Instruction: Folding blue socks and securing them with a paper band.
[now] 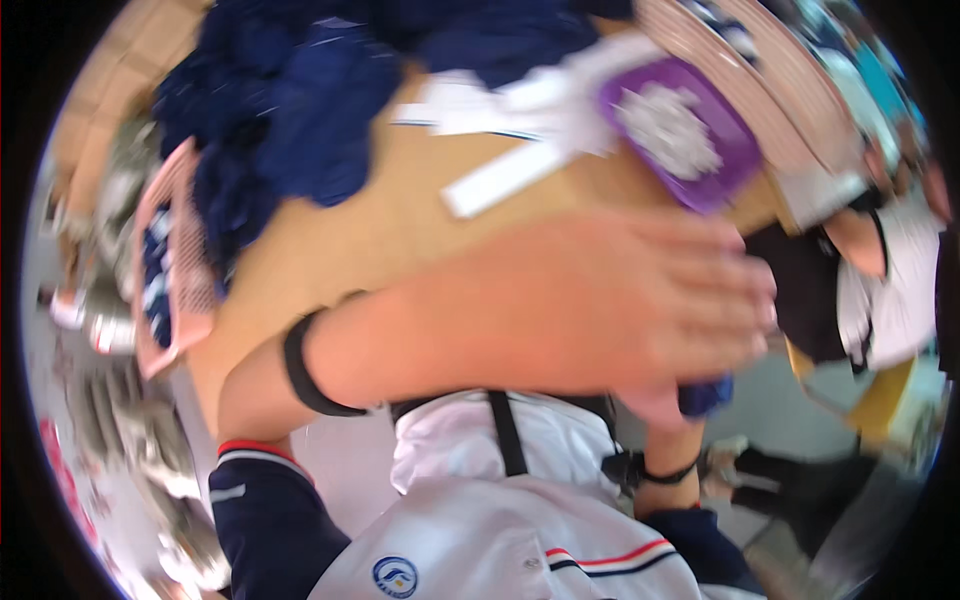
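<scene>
Beyond a round shirt emblem point(395, 577), the left hand point(660, 300) extends flat, grip of the right hand point(655, 408) unclear.

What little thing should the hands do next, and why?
I'd maybe slide the left hand aside a bit. It is stretched out, partly covering a small navy bundle, and most of what lies beyond the right wrist is hidden, so moving it might help you see.

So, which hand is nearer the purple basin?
Left: in view, the left hand is just below the purple basin; the right hand, mostly hidden, is lower, farther away.
</scene>
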